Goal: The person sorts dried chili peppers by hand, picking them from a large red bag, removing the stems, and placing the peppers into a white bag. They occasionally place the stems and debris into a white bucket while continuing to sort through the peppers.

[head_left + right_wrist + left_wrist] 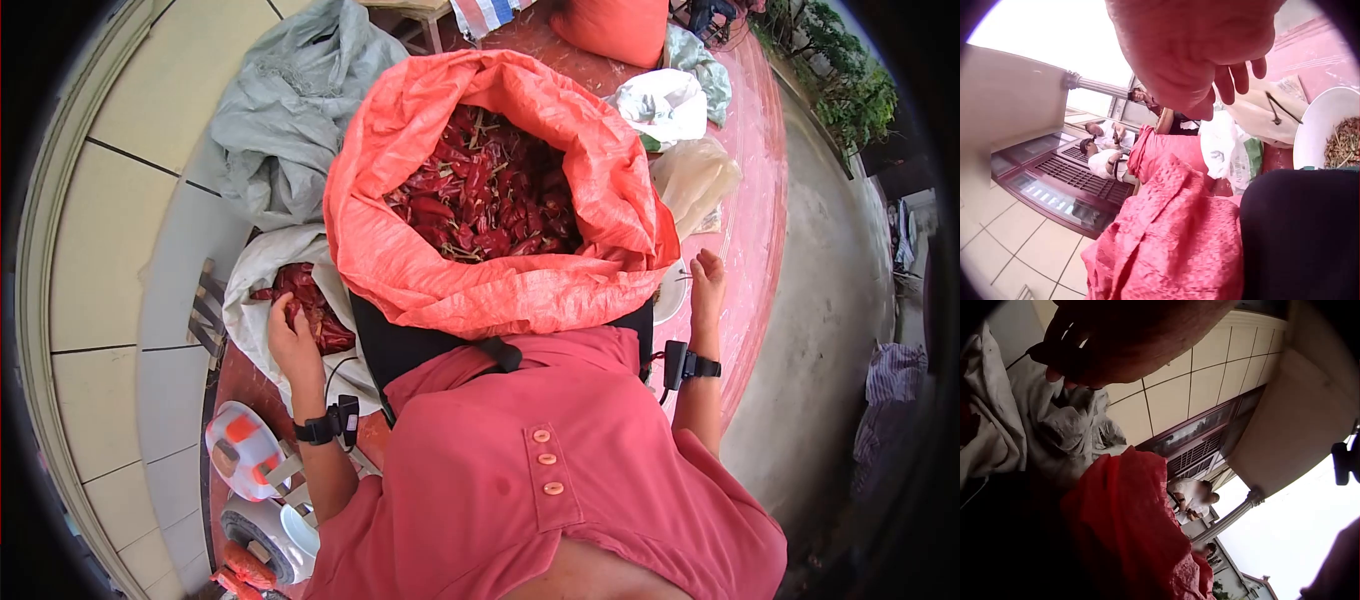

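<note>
A large coral-red sack (480, 290) full of dried red chilies (485, 190) stands in front of the person. The left hand (297, 350) is over a white sack (250, 270) holding more red chilies (320, 315), its fingers loosely bent; chilies show beside the fingertips. In the left wrist view this hand (1129, 340) is dark. At the right, the right hand (708, 285) is raised with loose fingers beside a white bowl (672, 292). In the right wrist view, dark stems (1275, 112) appear below this hand (1194, 53), apart from the fingers, near the bowl of stem pieces (1344, 144).
A grey sack (290, 120) lies at the back left. White (660, 105) and beige (695, 180) bags are at the back right, near another red sack (615, 25). A basin (240, 450) sits at the lower left. People (1107, 153) are in the background.
</note>
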Demonstrator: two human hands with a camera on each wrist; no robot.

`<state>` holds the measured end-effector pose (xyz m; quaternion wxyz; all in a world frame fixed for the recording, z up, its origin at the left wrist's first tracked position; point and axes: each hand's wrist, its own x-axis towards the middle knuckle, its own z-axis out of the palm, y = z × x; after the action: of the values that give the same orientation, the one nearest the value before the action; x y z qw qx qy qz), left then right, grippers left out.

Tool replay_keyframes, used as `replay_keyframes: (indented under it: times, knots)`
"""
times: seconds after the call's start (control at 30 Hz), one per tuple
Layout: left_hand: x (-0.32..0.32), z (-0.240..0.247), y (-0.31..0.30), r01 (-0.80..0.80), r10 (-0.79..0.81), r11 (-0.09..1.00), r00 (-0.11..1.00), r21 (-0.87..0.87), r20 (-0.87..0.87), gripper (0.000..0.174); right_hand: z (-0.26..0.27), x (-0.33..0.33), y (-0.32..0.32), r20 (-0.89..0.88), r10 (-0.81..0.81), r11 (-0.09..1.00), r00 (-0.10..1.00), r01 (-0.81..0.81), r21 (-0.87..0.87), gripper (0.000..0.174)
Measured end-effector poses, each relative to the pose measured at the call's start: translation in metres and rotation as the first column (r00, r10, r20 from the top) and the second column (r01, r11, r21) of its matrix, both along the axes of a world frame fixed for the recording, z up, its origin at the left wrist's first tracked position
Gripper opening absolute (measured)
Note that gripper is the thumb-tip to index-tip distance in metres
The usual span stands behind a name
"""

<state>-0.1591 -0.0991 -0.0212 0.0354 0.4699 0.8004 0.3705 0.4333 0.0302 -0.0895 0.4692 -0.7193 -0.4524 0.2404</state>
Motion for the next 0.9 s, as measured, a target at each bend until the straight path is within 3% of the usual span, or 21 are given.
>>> replay_keyframes:
  times: [0.1, 0.2, 0.27, 0.33, 0.4, 0.47, 0.57, 0.67, 0.7, 0.8, 0.83, 0.9]
  knots:
    - [-0.025, -0.027, -0.008, -0.061, 0.036, 0.997, 0.93, -0.055, -0.366, 0.03, -0.029, 0.016, 0.012, 0.079, 0.006, 0.999, 0.997, -0.009, 0.031, 0.031]
    - [0.029, 0.024, 0.022, 0.05, -0.019, 0.988, 0.978, 0.147, -0.208, 0.028, 0.016, -0.022, 0.016, -0.017, 0.007, 0.993, 1.0, -0.005, 0.121, 0.03]
    - [0.065, 0.042, 0.047, 0.261, -0.237, 0.951, 0.96, 0.168, -0.148, 0.025, 0.047, -0.054, 0.017, -0.081, 0.043, 0.981, 0.996, -0.027, 0.193, 0.025]
    - [0.097, 0.045, 0.08, 0.481, -0.472, 0.871, 0.876, 0.099, -0.102, 0.022, 0.069, -0.081, 0.018, -0.145, 0.127, 0.958, 0.981, -0.084, 0.274, 0.022]
    - [0.117, 0.027, 0.119, 0.598, -0.612, 0.791, 0.775, -0.132, -0.157, 0.02, 0.093, -0.113, 0.014, -0.129, 0.227, 0.937, 0.965, -0.181, 0.298, 0.02]
    - [0.122, -0.029, 0.157, 0.602, -0.618, 0.782, 0.714, -0.164, -0.329, 0.024, 0.108, -0.134, 0.007, -0.034, 0.295, 0.925, 0.955, -0.276, 0.26, 0.019]
    - [0.122, -0.059, 0.18, 0.623, -0.698, 0.715, 0.627, -0.317, -0.346, 0.019, 0.123, -0.153, -0.007, 0.178, 0.389, 0.872, 0.904, -0.424, 0.244, 0.016]
    - [0.114, -0.077, 0.187, 0.643, -0.718, 0.691, 0.663, -0.329, -0.213, 0.016, 0.122, -0.154, -0.017, 0.211, 0.442, 0.854, 0.872, -0.481, 0.199, 0.014]
    - [0.114, -0.068, 0.186, 0.653, -0.73, 0.681, 0.641, -0.333, -0.237, 0.013, 0.12, -0.153, -0.017, 0.201, 0.455, 0.851, 0.868, -0.49, 0.19, 0.014]
    - [0.111, -0.049, 0.175, 0.613, -0.668, 0.741, 0.713, -0.273, -0.212, 0.013, 0.114, -0.152, -0.02, 0.152, 0.513, 0.835, 0.845, -0.532, 0.14, 0.014]
    - [0.109, -0.037, 0.169, 0.644, -0.676, 0.735, 0.717, -0.213, -0.167, 0.008, 0.115, -0.154, -0.018, 0.126, 0.54, 0.825, 0.832, -0.553, 0.117, 0.014]
    - [0.117, -0.014, 0.157, 0.561, -0.56, 0.826, 0.828, 0.055, -0.034, 0.009, 0.116, -0.162, -0.013, 0.025, 0.597, 0.8, 0.802, -0.597, 0.061, 0.015]
